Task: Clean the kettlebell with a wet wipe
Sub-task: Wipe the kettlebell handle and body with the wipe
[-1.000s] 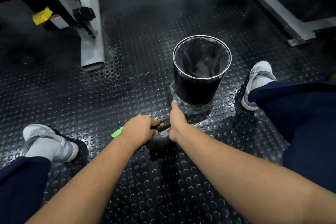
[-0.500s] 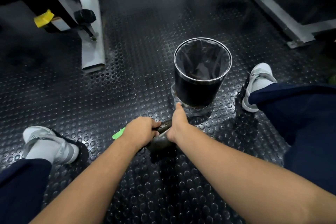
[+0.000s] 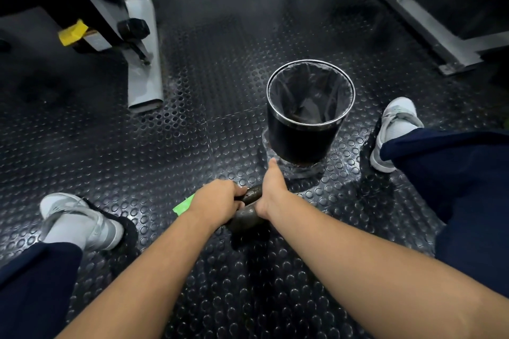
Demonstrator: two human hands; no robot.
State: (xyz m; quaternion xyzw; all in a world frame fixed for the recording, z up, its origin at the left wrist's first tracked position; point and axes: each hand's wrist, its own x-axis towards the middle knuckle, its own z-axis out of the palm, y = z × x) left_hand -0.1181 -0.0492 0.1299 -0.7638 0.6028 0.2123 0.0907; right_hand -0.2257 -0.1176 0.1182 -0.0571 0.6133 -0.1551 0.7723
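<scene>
Kettlebell (image 3: 245, 217) sits on the studded floor (image 3: 192, 124) just short of the lined bin (image 3: 303, 143), its handle (image 3: 252, 192) running L-R between my hands. L hand (image 3: 217, 198) is clenched round the handle's left end. R hand (image 3: 271, 192) lies against the right end, thumb straight toward the bin. Its fingers are hidden, so I can't tell if they hold the wipe. The bell's body lies under both hands, nearer me.

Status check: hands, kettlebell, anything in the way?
Left hand grips kettlebell by handle. Right hand on kettlebell, fingers hidden. Wipe not visible. Bin close beyond.
</scene>
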